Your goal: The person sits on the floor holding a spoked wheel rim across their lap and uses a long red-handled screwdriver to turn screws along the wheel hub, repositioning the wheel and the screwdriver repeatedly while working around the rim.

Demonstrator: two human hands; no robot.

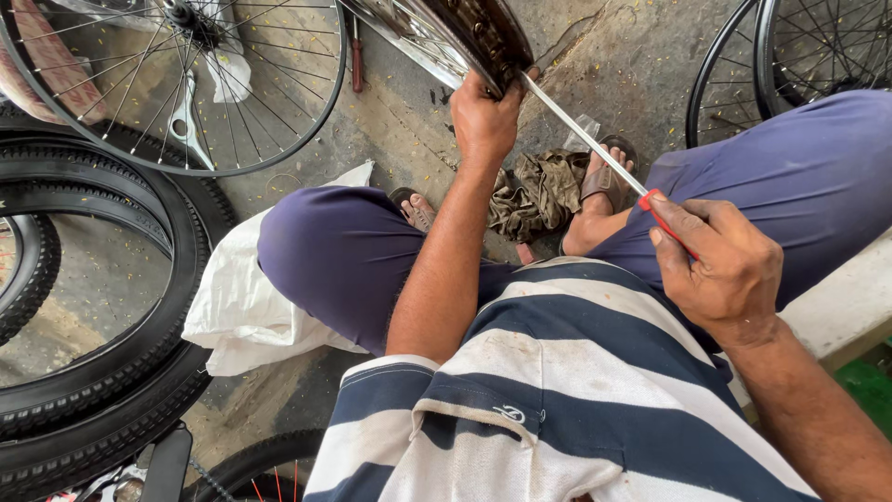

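— Left hand (483, 116)?

— Your fingers are closed over the edge of the chrome wheel rim (446, 37), held up above your knees.

— Right hand (720, 265)?

— Wrapped tight round the red handle of the long screwdriver (595, 144); its tip meets the rim just beside your left thumb.

— Around you?

— Black tyres (111, 307) lie left; spoked wheel (177, 84) behind (a rag (539, 191) sits between your sandalled feet).

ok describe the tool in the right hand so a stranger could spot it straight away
Start at the shiny wheel rim held by the left hand. A long screwdriver runs from it to the right hand. Its thin silver shaft and red handle set it apart from the brown-handled tool on the ground.
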